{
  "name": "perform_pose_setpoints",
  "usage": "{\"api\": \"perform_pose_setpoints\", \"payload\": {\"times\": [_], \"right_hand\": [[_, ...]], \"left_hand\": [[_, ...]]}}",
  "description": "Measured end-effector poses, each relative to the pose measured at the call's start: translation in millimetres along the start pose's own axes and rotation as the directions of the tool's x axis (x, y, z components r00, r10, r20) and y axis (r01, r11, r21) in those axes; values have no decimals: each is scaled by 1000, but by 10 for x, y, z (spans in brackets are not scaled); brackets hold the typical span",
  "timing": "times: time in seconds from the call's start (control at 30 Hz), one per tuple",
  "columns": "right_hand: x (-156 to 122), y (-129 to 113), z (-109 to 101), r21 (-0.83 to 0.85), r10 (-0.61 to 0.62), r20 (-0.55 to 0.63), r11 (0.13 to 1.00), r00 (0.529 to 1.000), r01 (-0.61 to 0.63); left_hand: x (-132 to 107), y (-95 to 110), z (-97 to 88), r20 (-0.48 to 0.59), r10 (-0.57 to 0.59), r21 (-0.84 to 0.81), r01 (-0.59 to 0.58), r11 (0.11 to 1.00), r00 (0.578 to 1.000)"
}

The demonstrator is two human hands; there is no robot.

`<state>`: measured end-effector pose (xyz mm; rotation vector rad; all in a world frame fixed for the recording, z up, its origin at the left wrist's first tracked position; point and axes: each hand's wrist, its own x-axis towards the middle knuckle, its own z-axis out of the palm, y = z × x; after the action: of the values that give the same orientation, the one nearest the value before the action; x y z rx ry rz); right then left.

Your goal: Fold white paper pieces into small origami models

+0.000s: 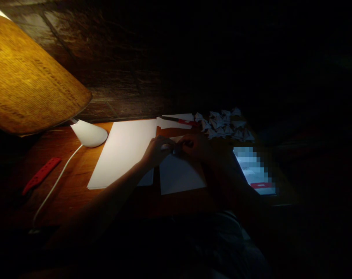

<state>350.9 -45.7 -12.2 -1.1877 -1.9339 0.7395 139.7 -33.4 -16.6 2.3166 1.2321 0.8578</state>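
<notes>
My left hand (158, 150) and my right hand (193, 146) meet above a white sheet of paper (180, 176) on the wooden table. Between their fingertips is a small piece of folded paper (175, 150), pinched from both sides. Much of it is hidden by the fingers, and its exact shape is too dark to make out. Left of the hands lies a stack of larger white sheets (129, 151), with my left forearm crossing over its lower corner. Behind my right hand, several small folded paper figures (219, 123) sit in a dim cluster.
A red-handled knife (187, 122) lies on smaller paper sheets (170, 124) at the back. A lit phone (253, 168) rests at the right. On the left stand a lamp with a yellow shade (33, 81), its white base (90, 135) and cord (58, 178), near a long red object (42, 175).
</notes>
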Motion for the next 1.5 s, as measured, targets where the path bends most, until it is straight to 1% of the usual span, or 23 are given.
{"api": "perform_pose_setpoints", "payload": {"times": [0.23,0.43,0.5,0.63,0.8,0.9,1.0,1.17,1.3,1.5], "right_hand": [[-13,43,11,-21,-73,60,997,996,74],[-4,70,30,-38,-122,59,992,991,124],[-3,57,22,-44,-113,70,992,991,116],[-7,19,-6,-23,-95,101,995,990,98],[-4,20,-19,-18,-98,139,995,985,101],[-5,31,-11,-40,-103,140,993,985,109],[-18,16,11,-79,-82,131,993,988,93],[-46,-43,58,-158,-55,86,985,995,68],[-49,-64,68,-160,-60,81,985,995,72],[-39,-68,44,-176,-77,104,980,992,95]], "left_hand": [[-6,23,-15,7,12,-26,-12,1000,1000],[-32,34,-87,36,68,-83,-64,994,997],[-37,28,-94,39,71,-87,-67,994,997],[-39,17,-80,35,57,-39,-56,998,998],[-27,2,-79,72,76,-50,-73,996,995],[-22,-16,-82,75,92,-68,-87,994,993],[-23,-31,-74,66,100,-79,-95,992,993],[-27,-25,-82,66,85,-73,-80,994,994],[-19,-26,-110,92,117,-85,-109,990,989],[-21,-38,-116,117,96,-40,-92,995,988]]}}
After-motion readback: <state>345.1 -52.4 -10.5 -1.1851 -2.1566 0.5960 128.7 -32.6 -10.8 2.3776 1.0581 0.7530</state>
